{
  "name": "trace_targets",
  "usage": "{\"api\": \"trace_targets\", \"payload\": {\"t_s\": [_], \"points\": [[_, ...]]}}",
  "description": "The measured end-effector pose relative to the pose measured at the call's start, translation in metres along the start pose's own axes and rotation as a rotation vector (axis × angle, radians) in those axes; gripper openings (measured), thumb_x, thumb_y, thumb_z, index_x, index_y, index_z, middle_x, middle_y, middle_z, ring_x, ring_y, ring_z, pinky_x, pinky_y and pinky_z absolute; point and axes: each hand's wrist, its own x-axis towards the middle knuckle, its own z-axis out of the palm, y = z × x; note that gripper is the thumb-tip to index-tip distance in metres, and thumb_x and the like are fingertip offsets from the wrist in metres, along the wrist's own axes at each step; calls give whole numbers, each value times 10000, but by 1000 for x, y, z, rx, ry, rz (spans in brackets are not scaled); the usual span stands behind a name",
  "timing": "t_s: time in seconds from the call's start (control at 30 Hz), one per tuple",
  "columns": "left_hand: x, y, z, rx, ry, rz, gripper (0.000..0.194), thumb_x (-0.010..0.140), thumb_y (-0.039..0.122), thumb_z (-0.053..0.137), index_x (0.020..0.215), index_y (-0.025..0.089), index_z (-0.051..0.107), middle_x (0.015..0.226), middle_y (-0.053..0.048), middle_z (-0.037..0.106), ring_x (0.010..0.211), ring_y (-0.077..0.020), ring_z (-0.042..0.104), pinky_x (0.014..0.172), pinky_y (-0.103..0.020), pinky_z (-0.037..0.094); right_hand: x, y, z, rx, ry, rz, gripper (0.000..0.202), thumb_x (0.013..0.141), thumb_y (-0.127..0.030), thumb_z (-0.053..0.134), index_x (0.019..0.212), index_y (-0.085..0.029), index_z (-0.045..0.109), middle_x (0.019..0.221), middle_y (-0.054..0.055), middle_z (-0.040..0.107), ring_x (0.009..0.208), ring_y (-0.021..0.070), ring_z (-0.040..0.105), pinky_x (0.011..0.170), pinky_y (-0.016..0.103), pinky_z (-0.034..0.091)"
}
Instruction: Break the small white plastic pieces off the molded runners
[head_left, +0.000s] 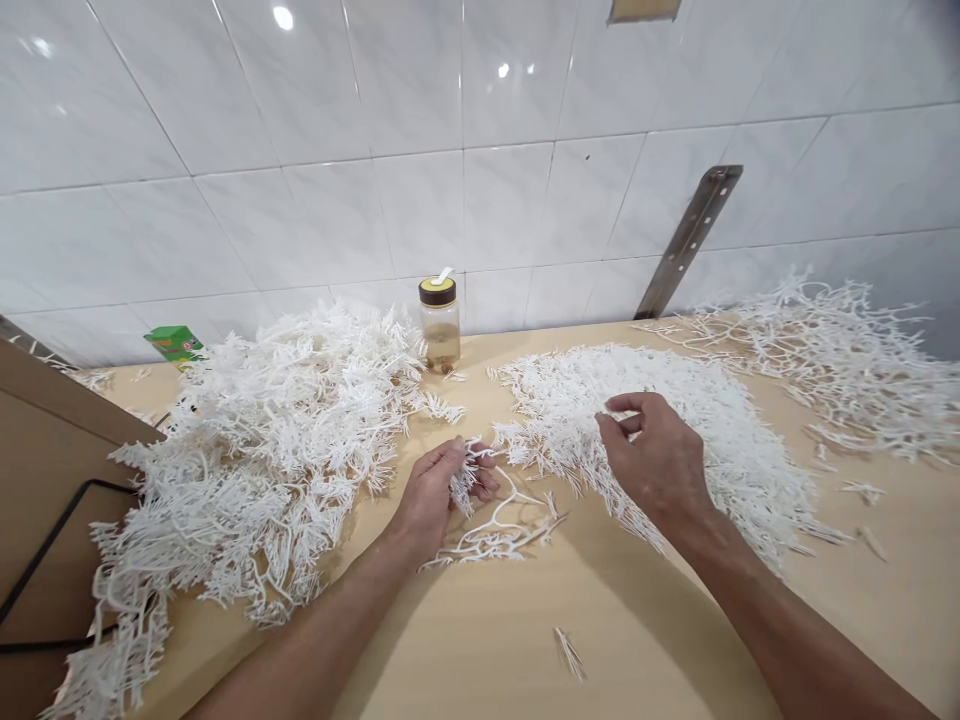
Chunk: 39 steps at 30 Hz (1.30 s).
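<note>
My left hand is closed around a white branching plastic sprig with fine needle-like tips, low over the table. Just beside its fingers, bare white forked stems lie on the wood. Over a broad heap of small white needle-tipped pieces hovers my right hand; its thumb and index finger are slightly apart, and I see nothing between them. To the left lies a tall, tangled pile of white sprigs, many with their tips on.
A clear jar with a dark and yellow lid stands by the tiled wall. Bare white stems are piled at the far right. A green box and a brown carton are at the left. A metal bracket leans against the wall.
</note>
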Motion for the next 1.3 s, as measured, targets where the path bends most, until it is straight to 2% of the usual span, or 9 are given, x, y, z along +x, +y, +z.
{"api": "trace_targets", "payload": {"t_s": [0.07,0.17,0.3,0.47,0.63,0.8,0.93,1.13,1.3], "points": [[1,1,0,-36,8,-20,323,905,368,579,936,60,675,890,-154,707,686,-196,673,635,-308,528,0,0,0,-3,18,-29,291,809,-344,615,1029,-155,619,692,32,644,503,157,534,595,309,439],[1,2,0,-101,-3,-41,365,932,389,525,960,57,675,910,-166,711,733,-216,686,683,-332,541,-8,-9,5,66,-38,-101,214,856,-348,583,962,-174,647,656,13,628,484,140,527,568,285,436],[0,5,2,-194,-57,-68,406,961,410,461,1016,66,670,982,-169,706,843,-226,685,767,-340,541,-32,-28,13,221,-215,-287,151,898,-291,550,855,-191,655,705,19,658,550,130,565,551,245,437],[-2,5,2,-180,-135,-70,440,951,450,469,1106,89,668,1095,-153,690,1002,-238,650,929,-369,497,-58,-44,21,357,-422,-371,155,933,-276,525,980,-203,654,793,24,695,557,118,567,546,240,439],[-1,3,-1,-159,-200,-49,321,884,308,549,1097,110,683,1101,-131,697,1049,-252,636,985,-393,463,-69,-45,31,371,-592,-355,168,930,-260,511,1031,-200,631,781,19,699,551,129,558,561,262,441],[1,4,2,-99,-111,-58,320,736,95,576,1029,113,704,1083,-123,712,1031,-240,648,962,-372,473,-68,-47,31,454,-605,-279,144,923,-267,516,973,-203,636,811,22,707,560,129,564,576,265,450],[-2,2,6,-58,-72,-73,323,760,138,631,1077,134,694,1159,-133,692,1087,-259,625,957,-389,471,-67,-50,31,487,-644,-168,177,916,-311,534,1005,-205,643,860,35,718,626,153,613,594,273,465],[-12,-3,11,-23,-161,-105,446,823,290,666,1259,206,627,1339,-103,599,1227,-267,535,1049,-384,383,-68,-51,35,561,-712,-97,210,926,-371,537,926,-200,659,763,9,679,651,147,586,606,260,444],[-6,3,5,-19,-136,-101,366,765,294,717,1100,150,685,1020,-98,703,898,-207,642,844,-342,483,-64,-49,35,715,-718,94,282,918,-445,543,817,-191,613,675,-6,612,574,126,531,532,241,432]]}}
